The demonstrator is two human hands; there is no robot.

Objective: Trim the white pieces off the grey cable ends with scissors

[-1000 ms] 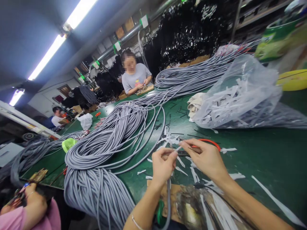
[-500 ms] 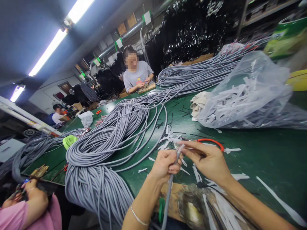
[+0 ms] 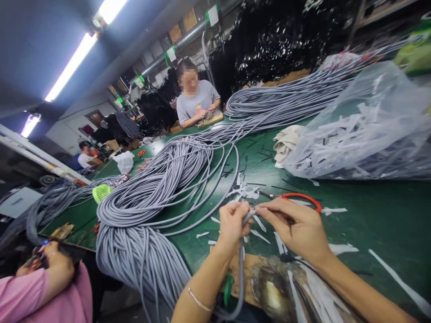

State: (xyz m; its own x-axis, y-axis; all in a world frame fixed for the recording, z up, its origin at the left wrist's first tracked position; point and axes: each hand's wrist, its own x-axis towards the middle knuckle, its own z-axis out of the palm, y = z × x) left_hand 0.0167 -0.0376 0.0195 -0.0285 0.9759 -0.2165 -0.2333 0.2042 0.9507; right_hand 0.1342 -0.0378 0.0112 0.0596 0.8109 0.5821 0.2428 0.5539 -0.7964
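Observation:
A grey cable [image 3: 241, 273] rises from the bench edge into my left hand [image 3: 233, 224], whose fingers are wrapped round it close to its end. My right hand [image 3: 296, 224] pinches at the tip of that cable, thumb and forefinger pressed together; the fine detail between the fingertips is too small to make out. Just behind my hands lie white paper-like strips [image 3: 245, 192] and red-handled scissors [image 3: 305, 197]. Below them, at the bench edge, is a worn board [image 3: 252, 264] with a dark, shiny fixture on it.
Large coils of grey cable [image 3: 151, 193] fill the bench to the left. A clear bag of scraps [image 3: 357, 139] and a cream cloth [image 3: 288, 141] are at the right. One co-worker [image 3: 198, 103] sits opposite; another in a pink sleeve [image 3: 23, 291] works at the left.
The cable end has tipped over to the right, and my right fingers have come down onto it. My left hand has turned slightly, still gripping the cable. The view has shifted a little.

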